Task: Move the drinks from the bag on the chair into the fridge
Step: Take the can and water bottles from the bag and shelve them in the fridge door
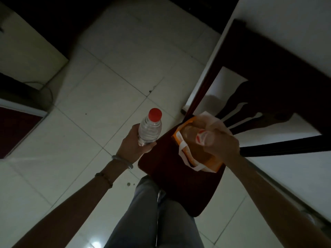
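My left hand (133, 142) grips a clear water bottle (149, 130) with a red cap, held upright to the left of the chair. An orange bag (206, 159) with white handles rests on the dark red chair seat (179, 179). Over the bag's open mouth, my right hand (221, 144) is closed around a second drink (203, 137) with a red-and-white label. The hand covers most of that drink, so its shape is unclear. The fridge cannot be picked out in this dim view.
The floor is pale tile (116, 83). Dark wooden furniture (268, 68) stands against the white wall at right, behind the chair. A dark cabinet edge (19, 111) with a cable lies at left. My legs in grey trousers (154, 215) stand beside the chair.
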Available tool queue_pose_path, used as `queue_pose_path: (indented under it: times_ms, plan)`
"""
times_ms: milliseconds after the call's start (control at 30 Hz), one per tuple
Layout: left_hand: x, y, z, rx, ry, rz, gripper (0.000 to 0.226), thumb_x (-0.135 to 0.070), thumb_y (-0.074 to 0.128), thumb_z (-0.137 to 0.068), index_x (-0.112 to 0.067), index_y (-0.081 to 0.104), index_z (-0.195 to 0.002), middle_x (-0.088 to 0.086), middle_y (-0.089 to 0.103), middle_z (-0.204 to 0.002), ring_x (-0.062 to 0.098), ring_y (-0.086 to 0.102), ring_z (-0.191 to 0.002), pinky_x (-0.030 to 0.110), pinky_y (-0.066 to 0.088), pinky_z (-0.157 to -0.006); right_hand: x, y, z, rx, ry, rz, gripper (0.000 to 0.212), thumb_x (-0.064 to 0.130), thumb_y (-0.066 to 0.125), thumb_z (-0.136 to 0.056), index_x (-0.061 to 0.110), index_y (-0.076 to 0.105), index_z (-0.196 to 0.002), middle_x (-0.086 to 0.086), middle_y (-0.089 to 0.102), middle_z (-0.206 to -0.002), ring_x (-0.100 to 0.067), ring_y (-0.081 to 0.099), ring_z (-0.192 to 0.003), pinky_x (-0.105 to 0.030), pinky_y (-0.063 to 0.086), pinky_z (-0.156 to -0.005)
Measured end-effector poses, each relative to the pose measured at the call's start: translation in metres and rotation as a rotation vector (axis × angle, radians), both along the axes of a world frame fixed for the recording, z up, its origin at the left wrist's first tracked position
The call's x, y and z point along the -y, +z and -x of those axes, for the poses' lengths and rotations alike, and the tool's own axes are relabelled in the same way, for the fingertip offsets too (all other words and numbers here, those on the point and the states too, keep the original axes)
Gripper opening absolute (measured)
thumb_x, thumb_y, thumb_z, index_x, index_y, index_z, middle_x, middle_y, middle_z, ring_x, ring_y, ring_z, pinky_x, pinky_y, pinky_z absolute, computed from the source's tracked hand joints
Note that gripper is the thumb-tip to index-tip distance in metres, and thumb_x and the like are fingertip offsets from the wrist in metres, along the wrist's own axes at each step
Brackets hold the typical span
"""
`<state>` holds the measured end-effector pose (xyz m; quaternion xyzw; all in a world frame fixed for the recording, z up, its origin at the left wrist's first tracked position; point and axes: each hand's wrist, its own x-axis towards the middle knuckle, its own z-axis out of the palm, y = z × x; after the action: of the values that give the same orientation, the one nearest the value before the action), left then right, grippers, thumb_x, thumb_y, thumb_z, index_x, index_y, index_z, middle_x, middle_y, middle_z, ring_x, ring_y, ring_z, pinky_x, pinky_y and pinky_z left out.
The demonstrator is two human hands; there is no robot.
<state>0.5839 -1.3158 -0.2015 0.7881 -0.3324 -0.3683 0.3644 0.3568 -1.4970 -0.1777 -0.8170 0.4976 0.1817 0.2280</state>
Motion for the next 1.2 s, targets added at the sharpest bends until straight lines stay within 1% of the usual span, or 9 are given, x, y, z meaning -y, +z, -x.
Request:
queue_pose_path:
  times_ms: [67,167,233,367,533,733,900,1000,1200]
  plan:
    - [-0.006,0.018,-0.003,0.007,0.016,0.028,0.063,-0.022,0.082,-0.068,-0.026,0.04,-0.116,-0.023,0.053,-0.1,-0.008,0.054,-0.088,0.007,0.042,-0.072,0.002,0.029,0.004,-0.018,0.08,0.198,0.058,0.044,0.072,-0.066,0.015,0.051,-0.112,-0.004,0.063,-0.084,-0.022,0.061,-0.068,-0.028,0.05,-0.06]
    - [-0.019,0.04,-0.009,0.002,0.069,0.082,0.061,-0.02,0.082,-0.068,-0.026,0.041,-0.112,-0.021,0.054,-0.101,-0.005,0.056,-0.09,0.015,0.045,-0.075,0.0,0.082,-0.006,0.05,0.161,0.35,0.052,0.048,0.074,-0.063,0.013,0.056,-0.096,0.0,0.059,-0.069,-0.017,0.054,-0.054,-0.024,0.045,-0.05]
    - [-0.028,0.056,-0.016,0.002,0.115,0.128,0.061,-0.022,0.083,-0.065,-0.024,0.043,-0.111,-0.02,0.056,-0.1,0.001,0.059,-0.09,0.017,0.047,-0.075,-0.007,0.119,-0.023,0.103,0.232,0.399,0.05,0.047,0.073,-0.066,0.012,0.058,-0.098,-0.002,0.062,-0.077,-0.018,0.057,-0.057,-0.026,0.048,-0.052]
    - [-0.059,0.095,-0.043,-0.013,0.181,0.217,0.067,-0.049,0.074,-0.055,-0.028,0.043,-0.111,-0.021,0.058,-0.101,-0.011,0.057,-0.088,0.013,0.046,-0.072,-0.041,0.181,-0.076,0.227,0.343,0.367,0.056,0.041,0.073,-0.069,0.015,0.052,-0.115,-0.004,0.054,-0.113,-0.022,0.058,-0.088,-0.034,0.049,-0.075]
    - [-0.124,0.131,-0.097,0.055,0.242,0.337,0.057,-0.049,0.072,-0.054,-0.041,0.041,-0.101,-0.017,0.058,-0.1,-0.013,0.056,-0.087,0.005,0.044,-0.069,-0.106,0.218,-0.154,0.365,0.438,0.289,0.072,0.042,0.076,-0.067,0.02,0.043,-0.127,-0.004,0.06,-0.114,-0.021,0.06,-0.099,-0.039,0.05,-0.088]
    - [-0.233,0.154,-0.176,0.112,0.309,0.401,0.057,-0.047,0.072,-0.054,-0.044,0.04,-0.102,-0.017,0.058,-0.1,-0.011,0.057,-0.087,0.009,0.047,-0.071,-0.203,0.242,-0.248,0.532,0.53,0.323,0.066,0.046,0.08,-0.056,0.013,0.054,-0.108,-0.009,0.069,-0.096,-0.028,0.067,-0.081,-0.043,0.057,-0.07]
    - [-0.316,0.162,-0.232,0.168,0.417,0.41,0.061,-0.048,0.072,-0.053,-0.044,0.04,-0.105,-0.016,0.059,-0.102,-0.011,0.057,-0.089,0.01,0.046,-0.072,-0.282,0.266,-0.325,0.581,0.579,0.331,0.065,0.051,0.078,-0.054,0.019,0.056,-0.106,-0.002,0.069,-0.099,-0.029,0.063,-0.088,-0.035,0.051,-0.071]
    - [-0.352,0.17,-0.258,0.222,0.479,0.418,0.055,-0.05,0.071,-0.056,-0.041,0.043,-0.101,-0.015,0.06,-0.101,-0.007,0.058,-0.089,0.017,0.049,-0.075,-0.313,0.274,-0.365,0.583,0.651,0.324,0.067,0.053,0.077,-0.055,0.02,0.055,-0.109,-0.001,0.068,-0.103,-0.029,0.062,-0.091,-0.033,0.047,-0.072]
    - [-0.392,0.183,-0.305,0.298,0.614,0.474,0.055,-0.051,0.071,-0.056,-0.04,0.041,-0.1,-0.015,0.06,-0.098,-0.01,0.059,-0.086,0.009,0.047,-0.069,-0.351,0.293,-0.439,0.607,0.816,0.354,0.06,0.048,0.077,-0.06,0.023,0.054,-0.11,-0.001,0.066,-0.103,-0.026,0.059,-0.092,-0.03,0.041,-0.07]
